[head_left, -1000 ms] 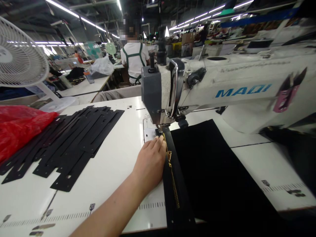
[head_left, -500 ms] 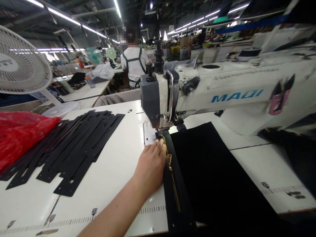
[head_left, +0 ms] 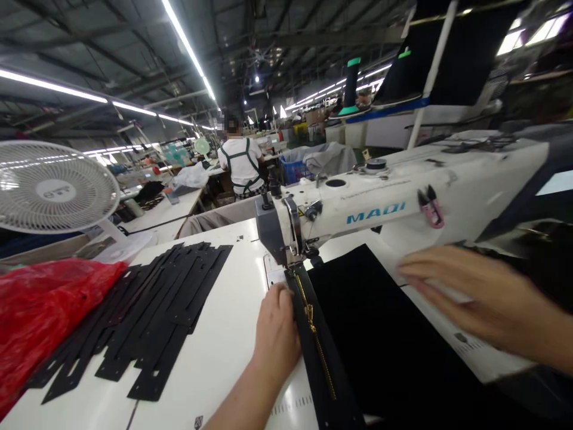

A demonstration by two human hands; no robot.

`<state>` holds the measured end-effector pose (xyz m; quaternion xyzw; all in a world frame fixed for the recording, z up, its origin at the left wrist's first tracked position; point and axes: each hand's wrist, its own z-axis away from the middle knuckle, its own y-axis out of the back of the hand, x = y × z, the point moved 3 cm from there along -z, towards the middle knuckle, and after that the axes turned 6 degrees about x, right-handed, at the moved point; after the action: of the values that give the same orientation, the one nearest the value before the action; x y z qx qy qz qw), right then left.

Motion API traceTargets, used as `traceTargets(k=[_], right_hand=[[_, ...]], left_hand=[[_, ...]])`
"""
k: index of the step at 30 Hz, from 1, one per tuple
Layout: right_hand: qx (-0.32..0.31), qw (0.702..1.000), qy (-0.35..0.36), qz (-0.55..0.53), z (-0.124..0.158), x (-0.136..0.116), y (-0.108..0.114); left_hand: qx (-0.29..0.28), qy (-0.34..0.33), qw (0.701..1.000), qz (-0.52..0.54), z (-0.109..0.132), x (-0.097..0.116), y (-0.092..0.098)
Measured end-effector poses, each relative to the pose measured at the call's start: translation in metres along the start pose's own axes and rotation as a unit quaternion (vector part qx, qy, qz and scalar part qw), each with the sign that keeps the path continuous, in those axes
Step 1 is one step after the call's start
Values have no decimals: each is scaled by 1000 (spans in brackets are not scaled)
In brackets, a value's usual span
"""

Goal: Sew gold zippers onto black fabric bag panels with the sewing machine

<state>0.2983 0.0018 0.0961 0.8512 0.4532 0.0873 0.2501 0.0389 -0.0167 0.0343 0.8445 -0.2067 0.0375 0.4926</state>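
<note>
- A red plastic bag [head_left: 40,310] and a white fan [head_left: 54,188] sit at the table's far left.
- Beside them lies a fanned stack of black cut strips [head_left: 147,322], well apart from the needle.
- The left hand [head_left: 277,334] lies flat and open, fingers pressing the left edge of the zipper strip [head_left: 320,352], gripping nothing.
- The zipper strip's far end sits under the foot of the sewing machine [head_left: 380,209]. Nearly all its gold teeth lie on the near side, so the seam looks barely begun, though no stitches can be made out.
- The black fabric panel [head_left: 371,322] lies just right of the strip.
- The right hand [head_left: 478,298] is blurred, open and empty, and hovers over the table's right side.
</note>
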Motion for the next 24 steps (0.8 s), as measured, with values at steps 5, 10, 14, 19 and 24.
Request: traceTargets(k=[5, 10, 14, 19, 24], right_hand=[[-145, 987, -7, 71, -22, -22, -97], [-191, 955, -122, 191, -11, 16, -137], [-200, 962, -101, 155, -2, 26, -141], [-216, 966, -76, 119, -3, 33, -148], [-205, 971, -66, 106, -12, 25, -144]], left_hand=[[-6, 51, 998, -39, -3, -4, 5], [-24, -28, 999, 20, -4, -8, 2], [-67, -86, 993, -54, -8, -3, 3], [-107, -118, 979, -128, -14, 7, 8], [-90, -107, 982, -124, -14, 10, 7]])
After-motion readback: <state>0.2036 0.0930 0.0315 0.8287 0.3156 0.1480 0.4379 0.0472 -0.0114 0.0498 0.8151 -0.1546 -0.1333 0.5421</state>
